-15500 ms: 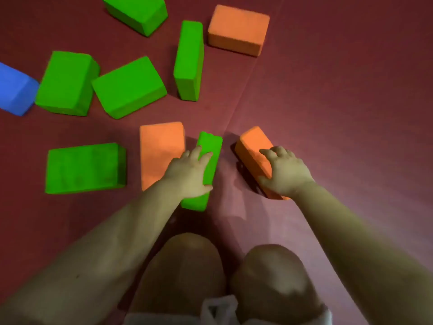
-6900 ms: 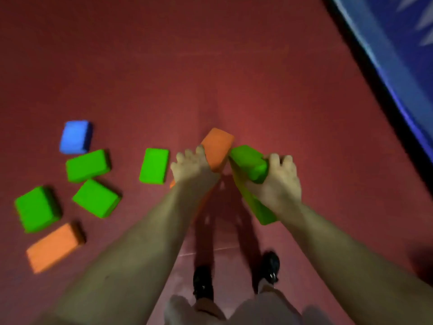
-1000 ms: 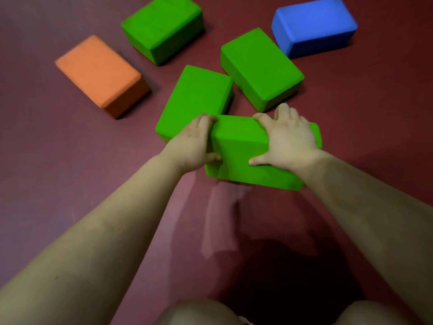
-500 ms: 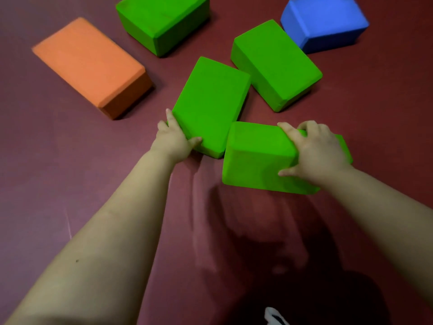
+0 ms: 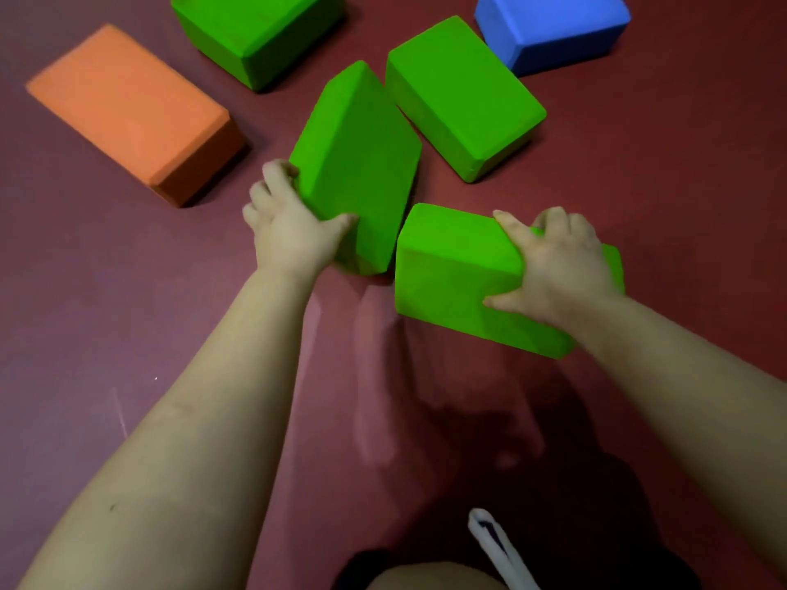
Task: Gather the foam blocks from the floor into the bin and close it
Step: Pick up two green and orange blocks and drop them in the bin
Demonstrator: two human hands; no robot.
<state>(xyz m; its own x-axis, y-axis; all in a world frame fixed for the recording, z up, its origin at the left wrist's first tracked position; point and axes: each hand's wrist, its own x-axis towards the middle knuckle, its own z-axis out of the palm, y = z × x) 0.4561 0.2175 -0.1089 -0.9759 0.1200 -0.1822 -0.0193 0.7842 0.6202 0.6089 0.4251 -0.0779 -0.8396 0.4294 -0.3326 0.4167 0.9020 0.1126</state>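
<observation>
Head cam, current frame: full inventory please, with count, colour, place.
green foam blocks: 4. One held by the right hand, near right; one tilted up on edge in the left hand, centre; one flat on the floor, beyond centre; one at the top edge, cut off.
orange foam block: 1, flat on the floor, upper left.
blue foam block: 1, upper right, partly cut off.
floor: dark red.
white strap or cord: 1, bottom edge; cannot tell what it is.
bin: none in view.
left hand: grips the tilted block's near corner.
right hand: fingers curled over its block's top.
</observation>
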